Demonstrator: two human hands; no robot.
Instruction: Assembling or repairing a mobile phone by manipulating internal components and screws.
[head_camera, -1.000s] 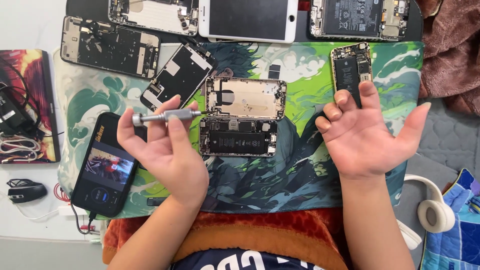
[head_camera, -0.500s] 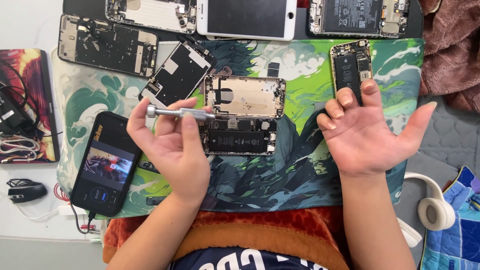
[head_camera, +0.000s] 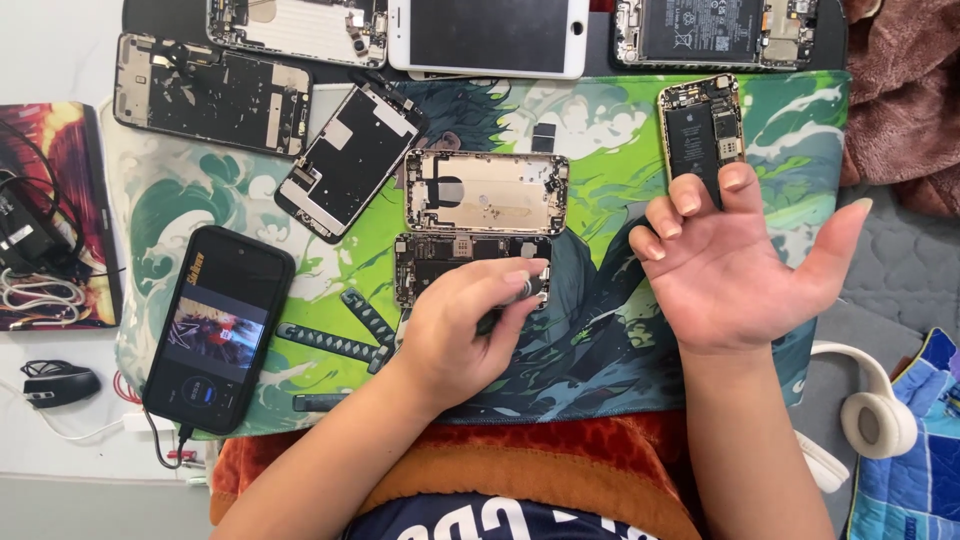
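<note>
My left hand (head_camera: 462, 325) is closed around a small silver screwdriver (head_camera: 524, 289), its end pointing down at the dark lower half of an opened phone (head_camera: 440, 258) in the middle of the green printed mat (head_camera: 600, 130). Just above lies that phone's pale metal back shell (head_camera: 487, 192). My right hand (head_camera: 735, 265) hovers palm up to the right, fingers spread, holding nothing. Its fingertips sit below a small gold-edged opened phone (head_camera: 702, 132).
Several stripped phone bodies and a white-fronted phone (head_camera: 487, 35) line the mat's far edge. A black phone (head_camera: 220, 328) with a lit screen lies at the left, plugged into a cable. A mouse (head_camera: 60, 384) and cables lie left; white headphones (head_camera: 868, 405) lie right.
My left hand has moved right and turned the screwdriver from lying flat across my fingers to pointing down over the opened phone. My right hand stays open in place.
</note>
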